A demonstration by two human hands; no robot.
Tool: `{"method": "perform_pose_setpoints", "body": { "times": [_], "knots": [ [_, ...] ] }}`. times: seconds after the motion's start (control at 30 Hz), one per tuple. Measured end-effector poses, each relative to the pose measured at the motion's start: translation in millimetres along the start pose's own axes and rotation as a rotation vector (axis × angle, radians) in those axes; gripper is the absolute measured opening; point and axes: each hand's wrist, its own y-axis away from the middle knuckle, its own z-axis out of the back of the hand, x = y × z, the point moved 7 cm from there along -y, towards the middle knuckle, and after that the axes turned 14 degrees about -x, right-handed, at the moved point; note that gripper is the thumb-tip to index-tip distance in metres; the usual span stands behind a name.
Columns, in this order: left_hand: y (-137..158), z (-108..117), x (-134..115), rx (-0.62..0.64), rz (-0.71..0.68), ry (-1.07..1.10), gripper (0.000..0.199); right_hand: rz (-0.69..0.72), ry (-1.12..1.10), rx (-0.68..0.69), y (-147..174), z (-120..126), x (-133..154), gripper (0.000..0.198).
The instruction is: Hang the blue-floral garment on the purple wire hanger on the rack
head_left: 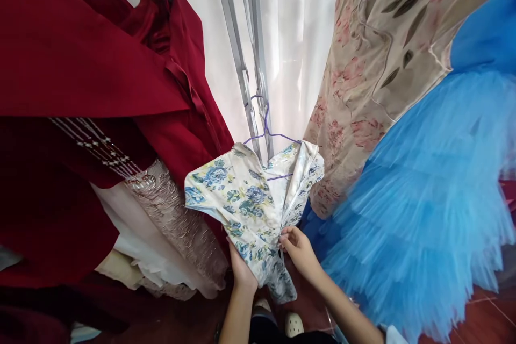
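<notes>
Head view, only one. Clock face centred on the floral garment (245, 193).

Risks, my read:
- Hanger slip. Purple hanger (266, 131) sits at 12, hook up against the grey metal stand (234, 16); can't tell how securely it's caught. A hard downward pull from below could unhook it or drag a shoulder off.
- Snag. Front is open in a V, edge folded over around 1. Tugging there with the cloth slack could catch the fabric or crease it. Can't make out whether there's a fastener under the fingertips.
- Crowding. Red garment (80, 64) at 10, beige floral dress (350, 102) at 2, blue tulle dress (423, 188) at 3. A wide elbow swing to the right could brush the tulle.

Hands: apart from each other, both on the cloth. Right hand (298, 250) at 4, thumb and fingers pinched at the lower end of the opening. Left hand (242, 269) just past 6, against the lower left side, fingers mostly behind the cloth; can't tell if it's clamped or only supporting.

Garment position: hangs upright, ahead of the wearer. Bulk is at 12 from the left hand, 10 to 11 from the right. Bottom edge dips between the two hands, above the shoes (294, 325).
</notes>
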Motion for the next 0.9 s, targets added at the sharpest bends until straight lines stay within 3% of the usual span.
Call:
{"method": "perform_pose_setpoints", "body": {
  "times": [0.1, 0.2, 0.27, 0.33, 0.37, 0.4, 0.43, 0.53, 0.6, 0.7, 0.9],
  "knots": [
    [2.2, 18.2, 11.2, -0.082, 0.170, 0.148, 0.082, -0.010, 0.077, 0.013, -6.9, -8.2, -2.4, 0.032],
    [-8.9, 29.2, 10.9, -0.080, 0.137, 0.049, 0.060, 0.001, 0.106, -0.005, -11.5, -13.9, -1.8, 0.028],
    [-21.0, 45.6, 0.2, -0.197, -0.089, -0.053, 0.053, -0.009, 0.098, -0.016, -13.5, -15.5, -1.9, 0.023],
    [-24.0, 62.7, -13.7, -0.382, -0.417, -0.177, 0.046, -0.035, 0.096, -0.017, -12.8, -16.5, -2.9, 0.019],
    [-22.0, 64.1, -16.4, -0.415, -0.558, -0.262, 0.040, -0.053, 0.100, -0.014, -10.9, -17.3, -3.5, 0.017],
    [-20.1, 58.5, -14.3, -0.370, -0.657, -0.358, 0.034, -0.072, 0.107, -0.010, -8.0, -18.6, -4.0, 0.015],
    [-18.3, 46.8, -7.4, -0.248, -0.710, -0.452, 0.031, -0.089, 0.116, -0.005, -4.0, -20.4, -4.2, 0.013],
    [-8.7, 7.7, 23.2, 0.149, -0.695, -0.630, 0.035, -0.112, 0.142, 0.007, 10.1, -27.7, 0.0, 0.012],
    [-3.9, -6.7, 30.2, 0.204, -0.686, -0.676, 0.035, -0.112, 0.129, 0.000, 16.2, -30.5, 7.8, 0.013],
    [1.6, -18.5, 22.9, 0.235, -0.723, -0.700, 0.020, -0.099, 0.054, -0.027, 11.0, -28.5, 30.7, 0.019],
    [14.3, -17.1, 10.8, 0.346, -0.779, -0.895, 0.015, 0.069, -0.053, -0.087, -40.8, -28.5, 127.1, 0.025]
  ]
}}
